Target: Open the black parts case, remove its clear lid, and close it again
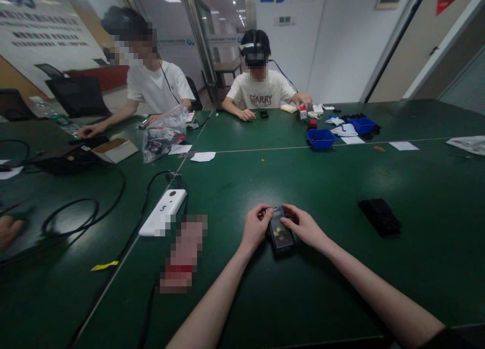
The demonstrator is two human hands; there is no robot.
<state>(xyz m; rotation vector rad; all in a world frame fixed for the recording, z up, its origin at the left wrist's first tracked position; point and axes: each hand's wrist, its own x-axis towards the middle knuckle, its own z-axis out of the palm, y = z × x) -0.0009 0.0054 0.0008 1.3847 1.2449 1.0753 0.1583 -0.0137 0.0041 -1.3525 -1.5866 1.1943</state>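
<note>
Two hands grasp one dark case — two blue trays sit farther off.

The table is coloured dark green. Just below centre, the case is coloured black and dotted with yellow patches; black is also shown by the bundle at right. Left of centre, the white block is marked with a dark "5".

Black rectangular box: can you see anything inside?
Yellowish patches show at the glossy face of the black rectangular box, too blurred to identify as contents or reflections. The left hand and right hand cover parts of its far end, hiding whatever lies there.
</note>
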